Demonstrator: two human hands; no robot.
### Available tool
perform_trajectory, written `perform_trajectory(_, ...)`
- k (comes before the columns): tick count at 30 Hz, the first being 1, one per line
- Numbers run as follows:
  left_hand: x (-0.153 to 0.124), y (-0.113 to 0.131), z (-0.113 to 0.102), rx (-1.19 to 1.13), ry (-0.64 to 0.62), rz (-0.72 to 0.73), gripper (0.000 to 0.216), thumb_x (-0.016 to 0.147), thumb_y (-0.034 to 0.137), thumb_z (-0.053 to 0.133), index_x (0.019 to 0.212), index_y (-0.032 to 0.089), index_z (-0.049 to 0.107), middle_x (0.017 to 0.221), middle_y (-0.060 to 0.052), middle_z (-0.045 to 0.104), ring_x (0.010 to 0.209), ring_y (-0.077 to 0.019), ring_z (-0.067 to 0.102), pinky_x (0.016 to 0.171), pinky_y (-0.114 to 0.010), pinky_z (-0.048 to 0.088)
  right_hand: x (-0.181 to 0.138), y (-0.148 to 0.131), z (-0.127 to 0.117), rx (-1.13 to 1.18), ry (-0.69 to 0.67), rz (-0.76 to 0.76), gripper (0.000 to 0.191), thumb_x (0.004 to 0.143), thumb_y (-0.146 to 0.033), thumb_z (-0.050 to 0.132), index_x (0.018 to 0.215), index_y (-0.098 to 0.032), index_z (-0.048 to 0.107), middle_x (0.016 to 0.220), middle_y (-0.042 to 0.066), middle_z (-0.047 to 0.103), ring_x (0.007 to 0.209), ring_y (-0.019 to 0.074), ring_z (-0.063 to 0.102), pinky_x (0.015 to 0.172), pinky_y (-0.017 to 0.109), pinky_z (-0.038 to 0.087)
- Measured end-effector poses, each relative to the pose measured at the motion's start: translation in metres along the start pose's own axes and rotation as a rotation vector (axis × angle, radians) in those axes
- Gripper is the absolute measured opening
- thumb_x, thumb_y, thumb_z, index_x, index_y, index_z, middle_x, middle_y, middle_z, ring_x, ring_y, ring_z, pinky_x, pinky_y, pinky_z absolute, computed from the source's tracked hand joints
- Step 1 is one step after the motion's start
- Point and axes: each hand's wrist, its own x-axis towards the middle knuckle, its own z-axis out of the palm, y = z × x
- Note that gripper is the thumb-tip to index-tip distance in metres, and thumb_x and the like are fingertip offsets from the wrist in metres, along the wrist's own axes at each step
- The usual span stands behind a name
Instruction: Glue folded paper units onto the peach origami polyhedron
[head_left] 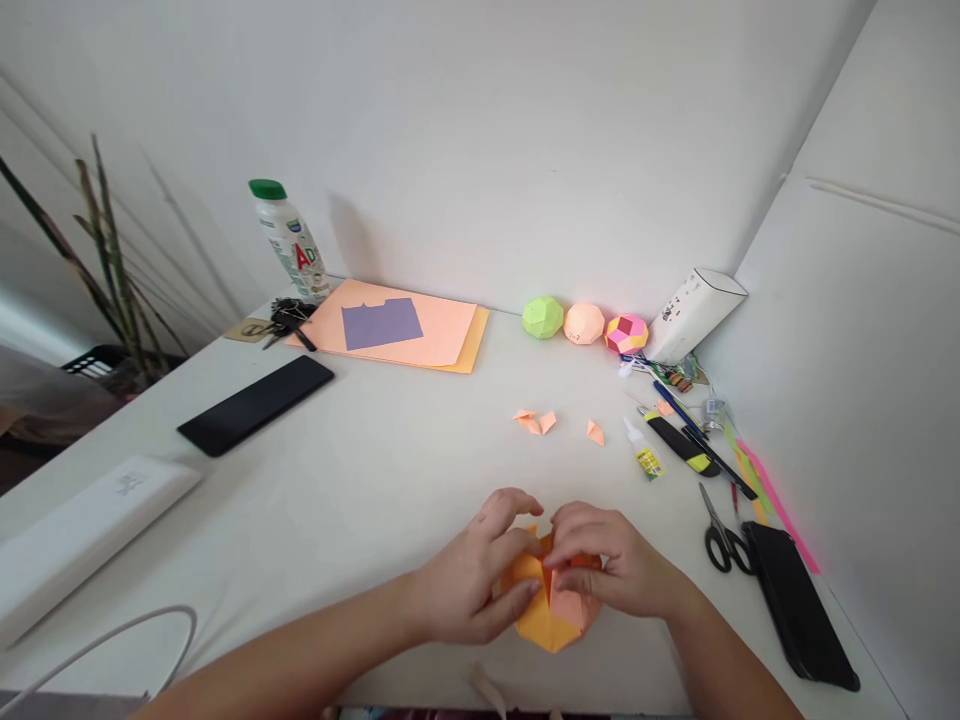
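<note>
Both of my hands are closed around an orange folded-paper ball (546, 615) low in the middle of the white table (375, 470). My left hand (471, 575) cups its left side, fingers curled over the top. My right hand (611, 568) pinches its upper right part, where the paper looks paler. Several small folded orange paper pieces (536, 421) lie loose on the table beyond my hands, with one more piece (595, 432) to their right.
Three finished paper balls, green (542, 317), peach (583, 323) and pink-yellow (627, 333), sit by the wall beside a white box (694, 312). A glue bottle (643, 447), pens, scissors (720, 535) and a dark case (799, 605) lie right. Paper sheets (397, 325), a bottle (291, 240), keys and a phone (256, 403) lie left.
</note>
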Motion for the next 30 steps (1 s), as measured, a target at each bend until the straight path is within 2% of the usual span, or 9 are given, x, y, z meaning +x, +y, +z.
perform_trajectory(6,0.001,0.006,0.002,-0.139,-0.051,-0.145,0.018,0.082,0.028,0.056,0.097,0.018,0.059,0.119,-0.015,0.041,0.118,-0.0289,0.039,0.094,-0.044,0.044,0.001,-0.009,0.002,-0.074,0.014,-0.020,0.008,0.084,-0.026,0.063,0.081,-0.021,0.069,0.074,0.004,0.066,0.080,0.0175,0.058,0.083,0.037,0.047)
perform_trajectory(12,0.000,0.008,0.008,-0.249,-0.042,-0.265,0.010,0.082,0.023,0.057,0.087,0.019,0.064,0.120,-0.012,0.044,0.116,-0.0251,0.045,0.101,-0.044,0.039,-0.001,-0.011,0.000,-0.132,-0.051,-0.049,0.012,0.086,-0.027,0.060,0.086,-0.021,0.070,0.075,0.005,0.066,0.077,0.0168,0.058,0.078,0.034,0.048)
perform_trajectory(16,-0.001,0.007,0.010,-0.278,-0.027,-0.274,0.010,0.082,0.019,0.054,0.088,0.018,0.063,0.121,-0.013,0.044,0.116,-0.0247,0.045,0.101,-0.043,0.040,-0.001,-0.013,-0.004,-0.145,-0.081,-0.049,0.012,0.086,-0.025,0.060,0.089,-0.019,0.070,0.075,0.006,0.066,0.078,0.0168,0.059,0.079,0.034,0.048)
perform_trajectory(23,-0.001,0.008,0.010,-0.287,-0.016,-0.250,0.011,0.082,0.014,0.050,0.086,0.017,0.060,0.120,-0.013,0.043,0.117,-0.0242,0.044,0.102,-0.044,0.038,0.000,-0.019,-0.006,-0.195,-0.096,-0.080,0.015,0.089,-0.020,0.053,0.081,-0.021,0.067,0.071,0.004,0.065,0.073,0.0154,0.059,0.079,0.034,0.047)
perform_trajectory(30,-0.001,0.011,0.010,-0.248,-0.012,-0.203,0.011,0.083,0.014,0.048,0.087,0.018,0.057,0.120,-0.013,0.043,0.118,-0.0242,0.042,0.101,-0.044,0.040,-0.001,-0.022,-0.008,-0.195,-0.122,0.000,0.014,0.088,-0.019,0.054,0.078,-0.020,0.065,0.073,0.004,0.066,0.077,0.0170,0.059,0.077,0.033,0.047)
